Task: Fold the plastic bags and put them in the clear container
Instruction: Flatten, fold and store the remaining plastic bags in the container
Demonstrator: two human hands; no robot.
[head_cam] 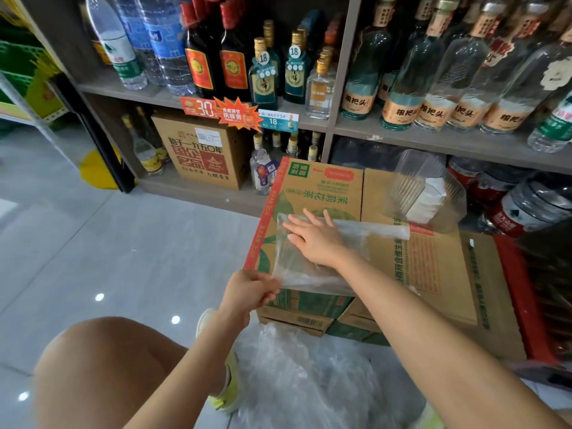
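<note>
Shop aisle. Grey shelving (pixel 402 140) runs along the back, stocked with glass and plastic bottles on two levels, with price tags clipped to the upper shelf edge. The floor (pixel 123 243) is pale glossy tile.

In front of the shelving stand stacked cardboard boxes (pixel 433 274), side by side; their tops form the work surface. On the floor at the near foot of the boxes lies a loose pile (pixel 309 373) of clear plastic bags, beside the person's shoe (pixel 226 382).

One bag (pixel 300 274) lies spread flat on the left box top, with its near edge hanging slightly over the front edge of the box. A narrow strip of it reaches right, toward the container.

The container (pixel 411 168), clear plastic and open-topped, sits at the far right of the box tops, close to the shelving. White folded material shows inside it; what it is cannot be told.

Right hand (pixel 315 239): palm down on the middle of the bag, fingers straight and spread, pressing it to the box.

Left hand (pixel 250 292): fingers curled, pinching the bag's near left corner at the box edge.
</note>
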